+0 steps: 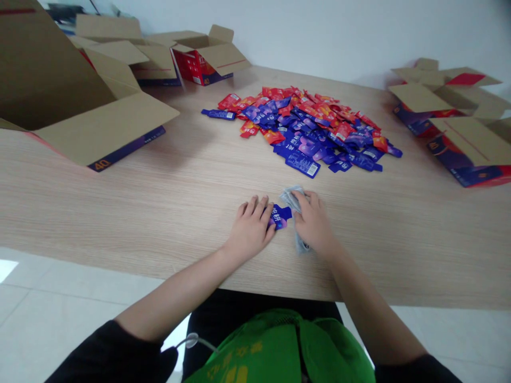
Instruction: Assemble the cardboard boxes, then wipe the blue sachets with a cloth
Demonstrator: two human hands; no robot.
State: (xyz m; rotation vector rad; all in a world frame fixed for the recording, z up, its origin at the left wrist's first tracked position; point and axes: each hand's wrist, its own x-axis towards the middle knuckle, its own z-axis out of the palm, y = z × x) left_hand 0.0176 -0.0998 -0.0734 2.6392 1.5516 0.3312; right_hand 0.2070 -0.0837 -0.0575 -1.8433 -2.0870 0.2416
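Note:
My left hand (250, 227) lies flat on the table with its fingers stretched out, partly covering a small purple pouch (279, 216) with white lettering. The pouch's narrow spout end points right, toward my other hand. Just beside it, my right hand (313, 221) is closed on a crumpled grey cloth (293, 196), whose ends stick out above and below the fingers. Farther back lies a heap of purple pouches (305, 143) mixed with red-orange pouches (319, 109).
A large open cardboard box (131, 125) stands on the left, with more open boxes (199, 66) behind it. Other open boxes (459, 154) stand at the right. A white wall (339, 37) backs the wooden table (120, 213); its front edge runs before my body.

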